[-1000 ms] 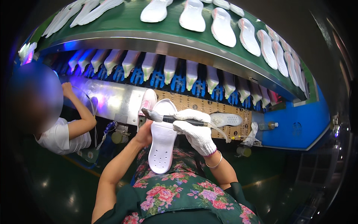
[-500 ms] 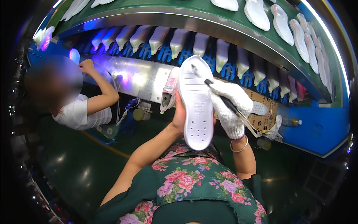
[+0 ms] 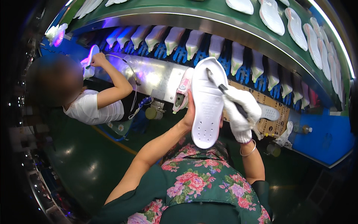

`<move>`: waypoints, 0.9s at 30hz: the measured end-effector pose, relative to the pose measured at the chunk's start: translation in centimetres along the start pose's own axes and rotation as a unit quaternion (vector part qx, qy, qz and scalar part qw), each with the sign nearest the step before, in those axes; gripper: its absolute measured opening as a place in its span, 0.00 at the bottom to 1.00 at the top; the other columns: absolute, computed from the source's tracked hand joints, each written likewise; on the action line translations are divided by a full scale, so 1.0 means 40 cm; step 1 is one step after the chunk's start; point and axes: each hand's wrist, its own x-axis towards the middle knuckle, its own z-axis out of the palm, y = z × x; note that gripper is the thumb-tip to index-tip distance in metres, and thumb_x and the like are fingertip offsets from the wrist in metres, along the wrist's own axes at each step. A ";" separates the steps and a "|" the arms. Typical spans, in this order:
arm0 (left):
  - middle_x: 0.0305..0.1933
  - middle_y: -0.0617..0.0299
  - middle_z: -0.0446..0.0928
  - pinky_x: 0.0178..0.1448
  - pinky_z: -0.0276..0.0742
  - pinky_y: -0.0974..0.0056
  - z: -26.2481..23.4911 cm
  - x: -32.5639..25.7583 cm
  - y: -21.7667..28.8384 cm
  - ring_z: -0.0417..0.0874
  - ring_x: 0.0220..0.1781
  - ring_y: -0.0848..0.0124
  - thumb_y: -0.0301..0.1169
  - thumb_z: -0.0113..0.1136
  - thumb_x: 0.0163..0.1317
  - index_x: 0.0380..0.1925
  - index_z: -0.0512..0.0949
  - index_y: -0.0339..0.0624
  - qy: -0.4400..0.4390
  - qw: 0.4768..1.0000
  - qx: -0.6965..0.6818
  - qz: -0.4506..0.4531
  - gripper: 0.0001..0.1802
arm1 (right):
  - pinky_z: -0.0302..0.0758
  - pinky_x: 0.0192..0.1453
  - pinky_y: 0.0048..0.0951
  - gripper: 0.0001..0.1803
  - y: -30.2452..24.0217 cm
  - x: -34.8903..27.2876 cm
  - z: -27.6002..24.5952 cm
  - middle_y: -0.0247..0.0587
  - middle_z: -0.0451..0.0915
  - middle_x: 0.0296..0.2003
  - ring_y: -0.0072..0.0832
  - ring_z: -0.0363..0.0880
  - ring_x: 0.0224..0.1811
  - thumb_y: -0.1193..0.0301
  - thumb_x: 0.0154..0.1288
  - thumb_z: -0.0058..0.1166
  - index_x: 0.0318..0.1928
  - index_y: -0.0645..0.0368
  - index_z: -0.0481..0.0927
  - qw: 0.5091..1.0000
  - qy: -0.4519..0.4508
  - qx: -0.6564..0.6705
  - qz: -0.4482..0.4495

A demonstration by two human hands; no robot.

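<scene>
- Left hand (image 3: pixel 189 112), bare, grips the white shoe sole (image 3: pixel 207 102) from behind, upright before the chest.
- Right hand (image 3: pixel 240 112), gloved, fingers closed on a thin brush (image 3: pixel 220 85), tip touching the sole's upper end.
- Step looks like coating the sole; the next stroke needs steady, even coverage.
- Beyond, a conveyor rack (image 3: pixel 209 44) carries further soles.

A shiny dark green floor (image 3: pixel 89 164) with a yellow line (image 3: pixel 112 140), a curved green belt (image 3: pixel 194 11), maybe purple lamp light (image 3: pixel 57 35).

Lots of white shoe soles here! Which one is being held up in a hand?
The big white sole in the middle, gripped by the bare left hand. The others sit on the green belt or blue racks.
</scene>
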 end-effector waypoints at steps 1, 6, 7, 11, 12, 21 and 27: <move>0.64 0.48 0.74 0.54 0.83 0.49 0.017 0.009 0.003 0.83 0.53 0.53 0.83 0.19 0.57 0.76 0.53 0.47 0.097 0.995 -0.018 0.016 0.61 | 0.81 0.46 0.31 0.12 -0.015 -0.001 0.002 0.43 0.88 0.37 0.34 0.87 0.38 0.83 0.56 0.67 0.42 0.61 0.88 0.998 -0.040 -0.027 -0.033; 0.72 0.50 0.66 0.72 0.73 0.49 0.009 0.004 0.049 0.73 0.70 0.57 0.82 0.25 0.59 0.77 0.52 0.45 0.161 0.984 0.069 0.025 0.61 | 0.82 0.44 0.33 0.13 -0.037 -0.018 0.007 0.43 0.88 0.35 0.37 0.88 0.39 0.79 0.51 0.70 0.40 0.58 0.89 0.981 -0.170 0.082 -0.034; 0.72 0.50 0.67 0.72 0.73 0.49 0.007 0.008 0.048 0.74 0.69 0.57 0.83 0.25 0.58 0.77 0.52 0.45 0.166 0.983 0.075 0.029 0.61 | 0.82 0.44 0.33 0.12 -0.025 -0.016 0.001 0.43 0.88 0.35 0.37 0.88 0.39 0.79 0.51 0.70 0.39 0.59 0.89 0.987 -0.142 0.074 -0.021; 0.67 0.49 0.70 0.68 0.77 0.50 -0.002 0.022 0.053 0.77 0.66 0.57 0.83 0.25 0.58 0.76 0.55 0.46 0.160 0.986 0.004 0.056 0.61 | 0.82 0.44 0.33 0.13 -0.015 -0.017 0.013 0.42 0.88 0.38 0.38 0.87 0.36 0.79 0.52 0.69 0.41 0.57 0.88 0.991 -0.110 -0.016 -0.073; 0.64 0.47 0.73 0.65 0.79 0.51 0.003 0.027 0.059 0.79 0.62 0.56 0.84 0.25 0.57 0.74 0.57 0.45 0.187 0.980 -0.013 0.067 0.62 | 0.82 0.43 0.33 0.13 -0.018 -0.028 0.020 0.42 0.87 0.38 0.39 0.87 0.36 0.79 0.52 0.69 0.41 0.56 0.88 0.981 -0.139 -0.061 -0.123; 0.40 0.42 0.81 0.43 0.85 0.50 -0.038 0.041 0.110 0.86 0.39 0.54 0.92 0.28 0.41 0.56 0.71 0.29 0.061 0.995 -0.066 0.052 0.72 | 0.83 0.42 0.33 0.19 0.005 -0.054 0.041 0.43 0.87 0.39 0.40 0.88 0.38 0.79 0.52 0.67 0.47 0.53 0.88 0.986 -0.132 0.016 -0.099; 0.43 0.44 0.78 0.47 0.81 0.49 -0.080 0.062 0.137 0.83 0.38 0.53 0.91 0.38 0.40 0.60 0.69 0.37 -0.021 0.993 -0.101 0.065 0.69 | 0.83 0.41 0.32 0.17 -0.011 -0.068 0.045 0.42 0.88 0.37 0.38 0.88 0.36 0.77 0.52 0.71 0.44 0.52 0.89 0.969 -0.205 0.123 -0.066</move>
